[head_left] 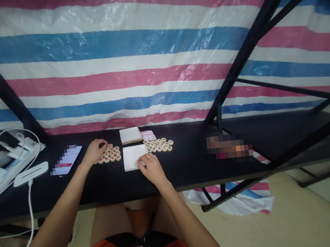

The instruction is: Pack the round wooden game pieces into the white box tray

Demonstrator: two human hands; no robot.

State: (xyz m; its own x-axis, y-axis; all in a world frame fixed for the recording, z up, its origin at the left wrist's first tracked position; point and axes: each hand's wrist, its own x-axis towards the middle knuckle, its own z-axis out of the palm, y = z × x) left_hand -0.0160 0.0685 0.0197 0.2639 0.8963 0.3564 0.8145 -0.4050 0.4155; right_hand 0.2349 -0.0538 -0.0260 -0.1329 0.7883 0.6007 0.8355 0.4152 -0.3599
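My left hand (95, 150) rests curled on the left edge of a cluster of round wooden chess pieces with red marks (111, 154) on the black table (187, 164); whether it holds a piece is hidden. My right hand (150, 168), a ring on one finger, pinches the right edge of a flat white square box part (131, 157). A second white box part (130, 135) lies just behind. Another cluster of round pieces with dark marks (159, 145) lies to the right of the boxes.
A phone (66, 160) lies left of my left hand. White power strips, chargers and cables (18, 162) crowd the table's left end. A pink-white packet (148, 135) sits behind the dark pieces. Black frame bars (251, 43) rise at right before a striped tarp.
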